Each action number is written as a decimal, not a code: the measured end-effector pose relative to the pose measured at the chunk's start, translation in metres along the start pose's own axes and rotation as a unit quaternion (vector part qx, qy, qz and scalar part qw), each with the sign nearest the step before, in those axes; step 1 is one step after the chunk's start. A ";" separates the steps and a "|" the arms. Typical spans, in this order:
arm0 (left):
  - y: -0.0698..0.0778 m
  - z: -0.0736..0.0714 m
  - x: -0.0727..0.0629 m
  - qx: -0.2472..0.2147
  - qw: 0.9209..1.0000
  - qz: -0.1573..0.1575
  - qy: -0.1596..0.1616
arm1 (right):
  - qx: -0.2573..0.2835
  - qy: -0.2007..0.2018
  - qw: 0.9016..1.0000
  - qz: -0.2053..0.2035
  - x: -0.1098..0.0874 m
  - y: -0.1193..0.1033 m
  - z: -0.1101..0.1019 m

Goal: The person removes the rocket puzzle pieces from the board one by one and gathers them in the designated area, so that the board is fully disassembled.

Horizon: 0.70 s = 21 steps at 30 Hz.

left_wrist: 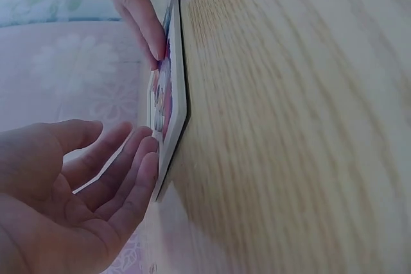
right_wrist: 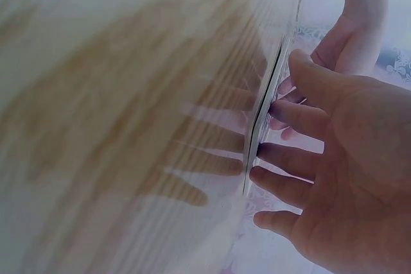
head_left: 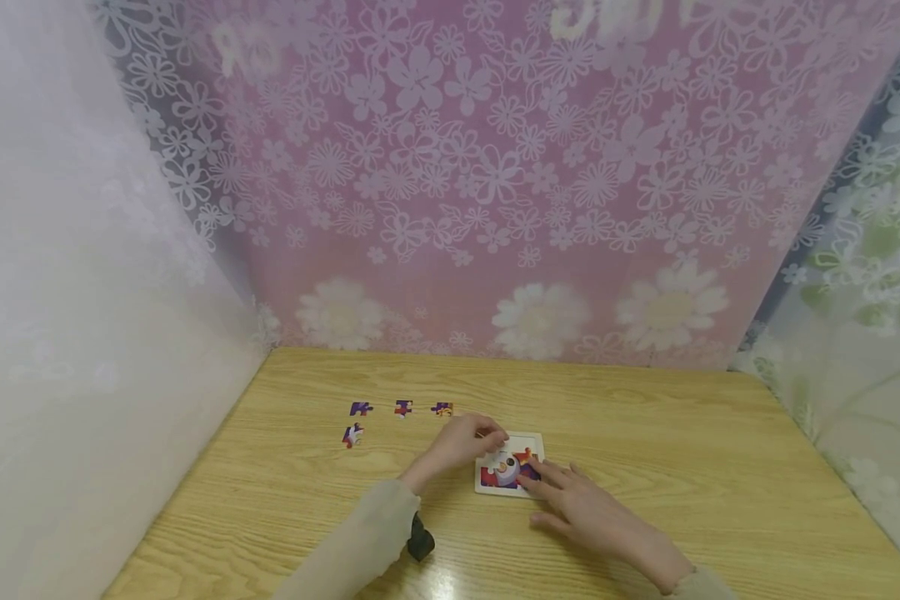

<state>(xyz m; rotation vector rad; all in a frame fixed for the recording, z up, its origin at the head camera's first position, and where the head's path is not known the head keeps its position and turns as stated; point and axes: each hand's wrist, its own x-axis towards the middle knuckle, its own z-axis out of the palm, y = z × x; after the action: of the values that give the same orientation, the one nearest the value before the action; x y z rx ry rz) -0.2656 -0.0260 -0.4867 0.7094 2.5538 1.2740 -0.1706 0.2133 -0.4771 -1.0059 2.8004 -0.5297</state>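
A small jigsaw puzzle tray (head_left: pixel 512 492) with a pale frame lies on the table, partly filled with joined red, purple and white pieces (head_left: pixel 504 472). Its upper part shows bare white backing. My left hand (head_left: pixel 461 442) is over the tray's upper left corner, fingers loosely bent. In the left wrist view, the thumb of the left hand (left_wrist: pixel 83 190) stands apart from the fingers, and no piece shows between them. Fingertips of my right hand (head_left: pixel 581 504) rest on the tray's right side and the pieces there. The right wrist view shows the right hand (right_wrist: pixel 340 152) with spread fingers at the tray's edge (right_wrist: pixel 257 117).
Several loose jigsaw pieces lie left of the tray, among them a purple one (head_left: pixel 360 408), a red and purple one (head_left: pixel 403 407) and one nearer me (head_left: pixel 352 435). The wooden table (head_left: pixel 645 433) meets a pink flowered curtain (head_left: pixel 457 208) at the back.
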 end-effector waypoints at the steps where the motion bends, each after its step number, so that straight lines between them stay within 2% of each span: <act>1: 0.000 0.000 0.000 0.001 1.000 0.001 -0.002 | -0.002 0.000 1.000 -0.001 0.000 0.000 0.000; 13: 0.006 0.003 0.002 0.028 0.999 -0.002 -0.020 | -0.016 0.006 1.000 0.001 0.003 -0.004 0.000; 21: 0.005 0.007 0.003 0.049 0.999 -0.002 -0.012 | -0.031 0.015 0.999 -0.008 0.003 -0.005 0.001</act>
<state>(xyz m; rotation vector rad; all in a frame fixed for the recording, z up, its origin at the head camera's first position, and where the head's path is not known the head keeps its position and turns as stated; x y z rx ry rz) -0.2646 -0.0172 -0.4869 0.7350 2.6104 1.1395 -0.1697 0.2080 -0.4759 -1.0413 2.8543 -0.4670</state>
